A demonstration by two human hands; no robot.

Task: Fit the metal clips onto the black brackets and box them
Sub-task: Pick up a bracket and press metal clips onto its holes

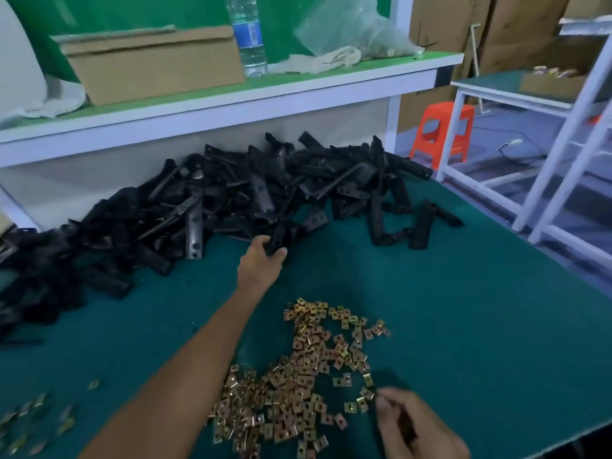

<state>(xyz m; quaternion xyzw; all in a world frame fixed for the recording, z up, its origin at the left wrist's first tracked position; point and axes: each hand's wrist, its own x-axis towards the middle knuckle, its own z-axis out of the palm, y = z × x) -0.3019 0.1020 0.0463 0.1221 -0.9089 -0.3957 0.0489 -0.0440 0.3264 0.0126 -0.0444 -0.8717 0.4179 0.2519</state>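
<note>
A left hand [261, 261] reaches across the green desk [463, 293] and grips one black bracket [277, 238] from the heaped brackets [231, 200], while the right hand [414, 425] curls beside the metal clips [308, 369], likely to pair them; whether it holds a clip is unclear.

Factory assembly bench, green worktable [463, 326] (felt-topped), stacked cartons [463, 21]

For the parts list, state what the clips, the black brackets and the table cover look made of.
Clips: thin sheet metal, yellow-gold plated look; they glint. Black brackets: likely metal coated matte black, plastic not excluded; one shows a grey punched face. Table cover: dark green matte mat, perhaps felt or rubber.
</note>
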